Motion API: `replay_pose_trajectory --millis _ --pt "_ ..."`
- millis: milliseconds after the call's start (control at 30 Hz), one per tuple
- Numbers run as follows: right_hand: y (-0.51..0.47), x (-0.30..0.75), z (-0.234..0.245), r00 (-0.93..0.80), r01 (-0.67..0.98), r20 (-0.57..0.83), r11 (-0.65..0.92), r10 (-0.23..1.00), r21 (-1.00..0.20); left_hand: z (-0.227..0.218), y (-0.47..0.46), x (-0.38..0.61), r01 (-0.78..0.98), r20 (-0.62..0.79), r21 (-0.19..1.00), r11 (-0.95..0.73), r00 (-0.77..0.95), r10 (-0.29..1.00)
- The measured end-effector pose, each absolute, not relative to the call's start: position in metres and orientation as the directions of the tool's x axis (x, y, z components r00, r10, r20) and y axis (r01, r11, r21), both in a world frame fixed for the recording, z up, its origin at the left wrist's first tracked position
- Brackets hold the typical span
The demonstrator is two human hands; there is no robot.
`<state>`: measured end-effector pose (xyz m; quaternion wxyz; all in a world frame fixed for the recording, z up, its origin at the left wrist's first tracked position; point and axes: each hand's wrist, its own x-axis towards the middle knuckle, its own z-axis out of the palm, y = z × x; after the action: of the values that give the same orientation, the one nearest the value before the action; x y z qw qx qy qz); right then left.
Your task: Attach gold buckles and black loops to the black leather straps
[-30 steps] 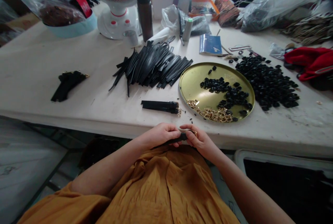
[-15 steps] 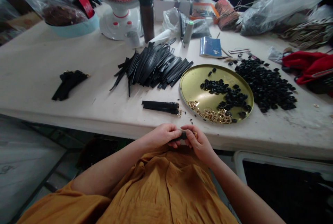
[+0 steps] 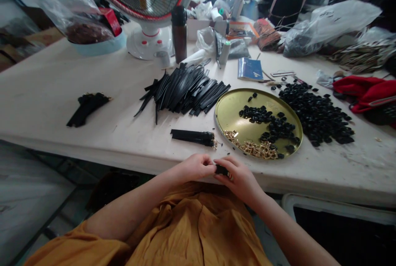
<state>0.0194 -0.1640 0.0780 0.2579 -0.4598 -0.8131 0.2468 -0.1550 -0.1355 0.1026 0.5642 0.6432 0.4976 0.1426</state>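
At the table's front edge my right hand (image 3: 239, 177) is closed on a short black strap (image 3: 221, 170), and a bit of gold metal shows by its fingers. My left hand (image 3: 196, 168) pinches at the strap's left end, thumb against fingers; what lies inside that pinch is mostly hidden. Just beyond the hands lies a small stack of black straps with gold buckles (image 3: 194, 137). Right of it, a round gold tray (image 3: 227, 113) holds black loops (image 3: 280, 128) and gold buckles (image 3: 256, 149).
A heap of loose black strips (image 3: 185, 88) lies mid-table, with a bundle of finished-looking straps (image 3: 88, 108) at left. More black loops (image 3: 315, 111) are piled right of the tray. Behind stand a fan (image 3: 148, 37), a dark bottle (image 3: 179, 35) and a blue booklet (image 3: 250, 69).
The view has tilted up slightly, so the table sits lower in the picture. My right hand's fingers have spread further over the strap, and my left hand's pinch has shifted slightly.
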Motion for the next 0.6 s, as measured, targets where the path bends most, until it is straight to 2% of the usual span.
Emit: replay_pose_trajectory --millis 67,133,300,400,467,533,600 --pt "-0.156 0.017 0.086 -0.524 0.667 0.229 0.562 0.820 -0.488 0.105 -0.131 -0.157 0.479 -0.357 0.869 0.123 0.436 0.826" --pt "-0.149 0.013 0.092 -0.570 0.679 0.256 0.623 0.781 -0.389 0.106 -0.128 -0.159 0.438 -0.326 0.890 0.124 0.424 0.845" --pt "-0.134 0.003 0.098 -0.587 0.662 0.319 0.668 0.744 -0.340 0.109 -0.119 -0.170 0.394 -0.266 0.915 0.086 0.430 0.863" --pt "-0.121 0.001 0.093 -0.556 0.700 0.338 0.647 0.759 -0.302 0.110 -0.106 -0.181 0.485 -0.191 0.872 -0.065 0.460 0.867" --pt "-0.110 -0.001 0.085 -0.503 0.754 0.366 0.604 0.783 -0.258 0.109 -0.093 -0.189 0.609 -0.058 0.740 -0.286 0.481 0.875" --pt "-0.098 -0.004 0.074 -0.447 0.801 0.399 0.557 0.801 -0.221 0.105 -0.078 -0.198 0.720 0.089 0.507 -0.473 0.502 0.860" --pt "-0.089 -0.009 0.061 -0.410 0.818 0.424 0.531 0.808 -0.221 0.098 -0.067 -0.203 0.770 0.155 0.304 -0.561 0.541 0.826"
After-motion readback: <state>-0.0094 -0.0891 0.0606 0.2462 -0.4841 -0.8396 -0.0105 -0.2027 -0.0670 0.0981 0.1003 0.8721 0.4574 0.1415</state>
